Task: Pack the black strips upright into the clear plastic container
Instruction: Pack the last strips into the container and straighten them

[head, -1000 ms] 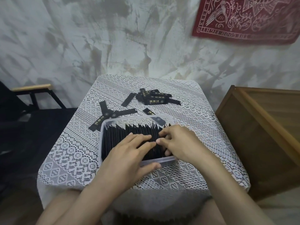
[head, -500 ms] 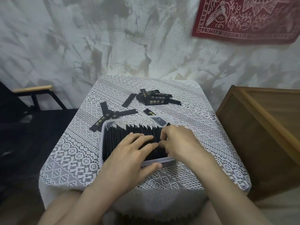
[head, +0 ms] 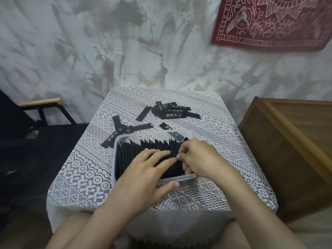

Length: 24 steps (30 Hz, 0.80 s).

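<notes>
A clear plastic container (head: 115, 146) sits at the near middle of the table, packed with several black strips (head: 131, 151) standing on edge. My left hand (head: 143, 175) lies flat on the strip tops, fingers straight, thumb against the container's near rim. My right hand (head: 199, 159) is over the right end of the row, its curled fingertips pinching strips there. Loose black strips lie behind the container: a heap (head: 172, 112) at the back and a crossed group (head: 124, 130) at the left.
The white lace tablecloth (head: 80, 177) covers a small table. A wooden crate (head: 291, 150) stands close on the right. A black chair with a wooden armrest (head: 39, 102) is at the left. A red cloth (head: 269, 22) hangs on the wall.
My right hand has shifted slightly back along the row's right end. My left hand stays flat on the strips.
</notes>
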Each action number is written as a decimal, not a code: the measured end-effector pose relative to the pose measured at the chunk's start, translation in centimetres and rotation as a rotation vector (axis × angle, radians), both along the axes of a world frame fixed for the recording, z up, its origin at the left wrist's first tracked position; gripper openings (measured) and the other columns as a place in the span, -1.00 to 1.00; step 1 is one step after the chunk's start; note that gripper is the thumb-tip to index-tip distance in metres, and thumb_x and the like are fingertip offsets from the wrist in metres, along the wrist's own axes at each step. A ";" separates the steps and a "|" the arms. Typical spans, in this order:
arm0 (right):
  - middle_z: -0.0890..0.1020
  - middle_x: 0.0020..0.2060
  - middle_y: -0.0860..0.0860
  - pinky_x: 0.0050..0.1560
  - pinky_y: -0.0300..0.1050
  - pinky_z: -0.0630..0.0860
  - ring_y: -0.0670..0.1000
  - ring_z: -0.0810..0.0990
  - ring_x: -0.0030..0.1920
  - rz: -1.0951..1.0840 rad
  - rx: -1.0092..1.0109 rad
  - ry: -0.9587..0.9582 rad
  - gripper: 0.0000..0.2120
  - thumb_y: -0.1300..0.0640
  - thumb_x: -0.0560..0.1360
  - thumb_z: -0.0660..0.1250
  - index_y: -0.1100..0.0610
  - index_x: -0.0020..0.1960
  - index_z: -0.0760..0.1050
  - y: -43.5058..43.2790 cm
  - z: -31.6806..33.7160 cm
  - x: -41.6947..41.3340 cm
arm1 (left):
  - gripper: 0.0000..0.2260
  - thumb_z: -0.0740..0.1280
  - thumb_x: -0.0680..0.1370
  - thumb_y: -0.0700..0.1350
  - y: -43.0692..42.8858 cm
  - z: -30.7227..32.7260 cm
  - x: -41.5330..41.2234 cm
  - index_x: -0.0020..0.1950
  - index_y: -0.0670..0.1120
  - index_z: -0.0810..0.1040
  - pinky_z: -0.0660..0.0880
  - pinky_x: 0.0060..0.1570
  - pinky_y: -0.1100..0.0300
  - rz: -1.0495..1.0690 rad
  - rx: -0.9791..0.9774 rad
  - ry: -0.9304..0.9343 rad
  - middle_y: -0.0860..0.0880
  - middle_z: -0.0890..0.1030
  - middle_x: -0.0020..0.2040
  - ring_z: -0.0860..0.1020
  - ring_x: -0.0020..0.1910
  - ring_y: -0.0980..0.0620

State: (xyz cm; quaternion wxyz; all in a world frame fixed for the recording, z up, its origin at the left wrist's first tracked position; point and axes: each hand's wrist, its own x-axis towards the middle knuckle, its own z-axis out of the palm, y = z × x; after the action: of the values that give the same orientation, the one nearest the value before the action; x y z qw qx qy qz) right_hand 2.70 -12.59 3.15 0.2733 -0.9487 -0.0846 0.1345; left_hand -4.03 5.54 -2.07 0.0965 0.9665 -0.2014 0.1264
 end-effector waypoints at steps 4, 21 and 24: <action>0.70 -0.35 0.08 -0.38 -0.10 0.63 0.10 0.71 -0.40 -0.013 0.100 0.035 -0.91 0.11 0.65 0.31 0.09 0.00 0.55 -0.2 0.6 -0.3 | -0.41 0.13 0.59 0.40 0.0 0.1 -0.1 0.51 0.11 0.43 0.35 0.48 -0.02 0.000 0.010 0.017 0.10 0.46 0.47 0.39 0.43 0.01; 0.68 -0.44 0.04 -0.47 -0.21 0.57 -0.02 0.66 -0.50 -0.051 0.094 -0.083 -0.87 0.12 0.64 0.35 0.06 -0.08 0.59 -1.3 0.8 -0.4 | -0.34 0.08 0.59 0.43 -0.1 1.0 0.0 0.58 0.09 0.36 -0.02 0.59 0.04 -0.035 0.077 0.058 0.05 0.35 0.57 0.24 0.58 0.03; 0.67 -0.45 0.04 -0.48 -0.20 0.58 -0.03 0.66 -0.51 -0.078 0.106 -0.116 -0.89 0.13 0.63 0.36 0.05 -0.08 0.59 -1.7 0.8 -0.2 | -0.32 0.08 0.58 0.43 -0.2 1.3 0.1 0.59 0.09 0.34 -0.01 0.58 0.11 -0.043 0.059 0.057 0.06 0.31 0.59 0.24 0.58 0.04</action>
State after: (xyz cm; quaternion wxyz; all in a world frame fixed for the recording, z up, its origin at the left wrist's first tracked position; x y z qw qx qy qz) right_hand 2.54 -14.32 3.97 0.3230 -0.9416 -0.0703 0.0641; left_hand -3.92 5.35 -0.78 0.0762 0.9675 -0.2232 0.0907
